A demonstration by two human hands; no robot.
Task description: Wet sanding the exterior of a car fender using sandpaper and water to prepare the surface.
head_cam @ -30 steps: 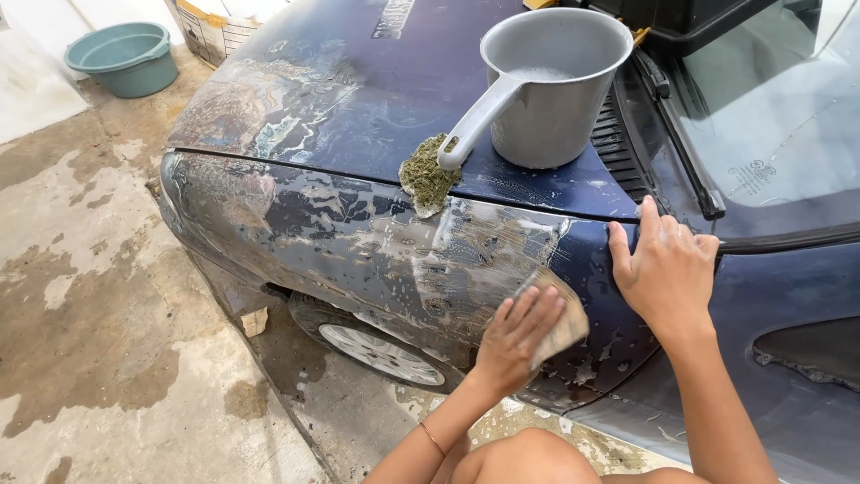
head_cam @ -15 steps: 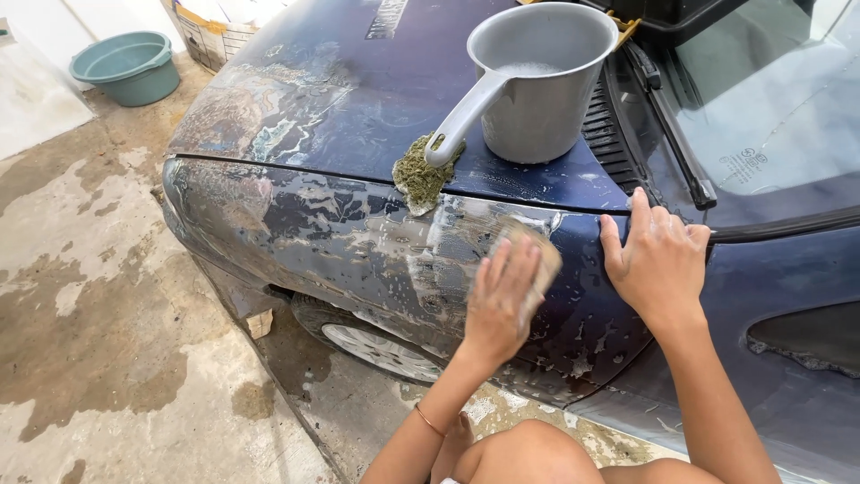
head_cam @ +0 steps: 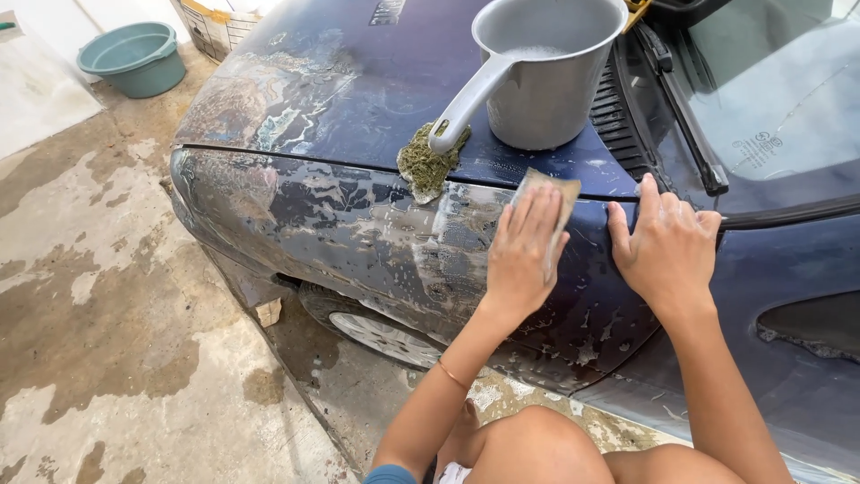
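2 hands [head_cam: 524, 255] [head_cam: 667, 246] on wet blue car fender [head_cam: 358, 237], damp concrete floor [head_cam: 98, 305]

A grey plastic dipper [head_cam: 548, 76] with a long handle is seen standing on the bonnet, soapy water showing inside it. A greenish scouring pad [head_cam: 427, 163] is laid just beside it, under the handle's end. A teal basin [head_cam: 134, 58] is set on the wet concrete floor [head_cam: 107, 341], well apart. A wheel [head_cam: 381, 333] is partly seen below. What may be a crate [head_cam: 215, 27] is cut off at the top edge.
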